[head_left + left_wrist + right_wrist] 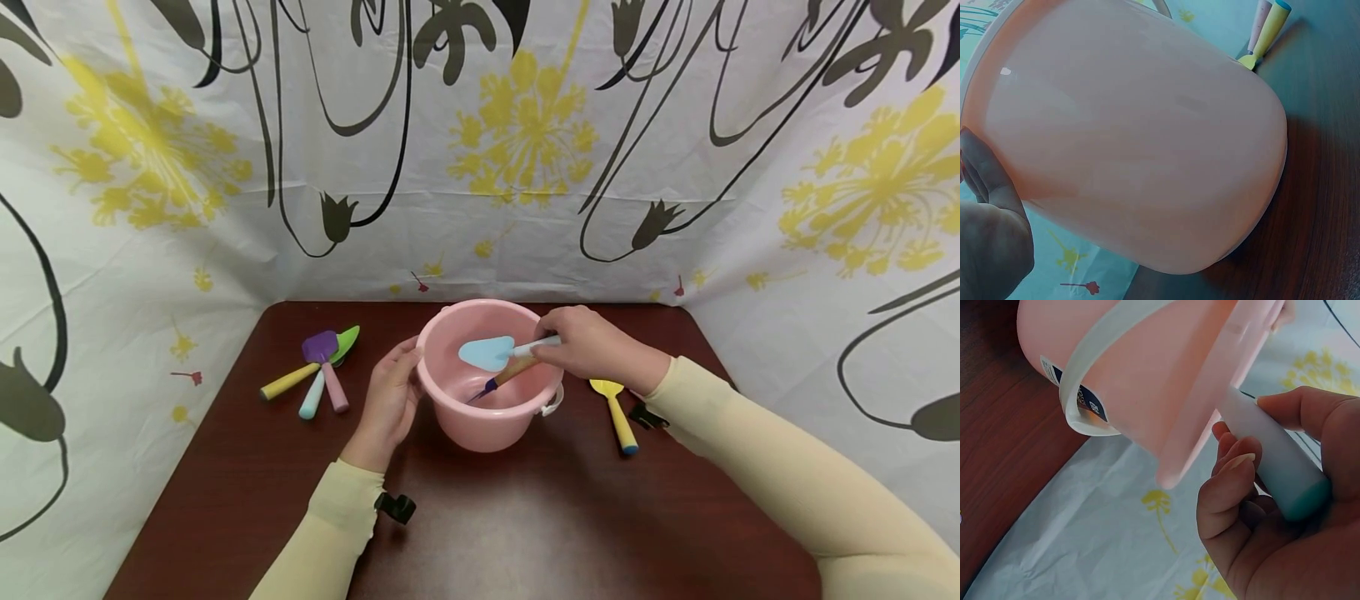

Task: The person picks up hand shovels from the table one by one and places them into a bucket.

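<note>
A pink bucket stands on the dark wooden table. My left hand holds its rim on the left side, and the left wrist view shows the fingers against the outer wall just below the rim. Over the bucket's mouth my right hand grips a light blue toy trowel by its pale handle, whose teal end shows in the right wrist view. Inside the bucket slants a tool with an orange-brown handle and a dark blue neck; its lower end is partly hidden.
On the left of the table lie several toy garden tools in a pile, among them a purple shovel head and a green blade. To the right are a yellow tool and a pink-handled one. Patterned cloth hangs around the table.
</note>
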{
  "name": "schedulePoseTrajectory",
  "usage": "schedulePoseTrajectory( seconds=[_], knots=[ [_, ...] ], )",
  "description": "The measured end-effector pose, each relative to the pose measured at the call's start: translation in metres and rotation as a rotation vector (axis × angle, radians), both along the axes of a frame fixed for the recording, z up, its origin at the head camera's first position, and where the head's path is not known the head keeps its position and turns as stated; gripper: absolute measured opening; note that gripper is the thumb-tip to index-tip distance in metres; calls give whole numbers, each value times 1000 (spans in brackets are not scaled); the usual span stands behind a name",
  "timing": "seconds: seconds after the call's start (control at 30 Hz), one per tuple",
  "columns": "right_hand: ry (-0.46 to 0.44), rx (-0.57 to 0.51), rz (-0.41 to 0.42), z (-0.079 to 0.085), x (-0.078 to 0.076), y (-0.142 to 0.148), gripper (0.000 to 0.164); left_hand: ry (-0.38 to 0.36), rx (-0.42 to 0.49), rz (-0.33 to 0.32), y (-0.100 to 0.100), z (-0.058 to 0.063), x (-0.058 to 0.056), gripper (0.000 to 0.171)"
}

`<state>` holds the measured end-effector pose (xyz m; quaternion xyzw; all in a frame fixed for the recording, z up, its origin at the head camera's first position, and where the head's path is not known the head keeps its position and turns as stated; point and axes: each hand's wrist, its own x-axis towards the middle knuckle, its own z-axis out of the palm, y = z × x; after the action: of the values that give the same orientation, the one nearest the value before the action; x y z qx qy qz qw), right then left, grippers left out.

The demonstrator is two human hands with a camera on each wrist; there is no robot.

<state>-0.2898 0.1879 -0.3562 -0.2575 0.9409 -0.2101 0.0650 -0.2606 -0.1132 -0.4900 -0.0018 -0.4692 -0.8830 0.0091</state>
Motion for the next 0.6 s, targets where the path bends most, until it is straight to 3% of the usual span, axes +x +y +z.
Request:
schedulePoseTrajectory(
  seconds=[0.23,0.6],
  knots=[
    [-22,51,27,-4,-11,-13,13,-5,-4,-1,0,-1,0,38],
    [24,170,91,-12,-22,-38,12,-19,-14,-2,0,-1,0,38]
  ],
)
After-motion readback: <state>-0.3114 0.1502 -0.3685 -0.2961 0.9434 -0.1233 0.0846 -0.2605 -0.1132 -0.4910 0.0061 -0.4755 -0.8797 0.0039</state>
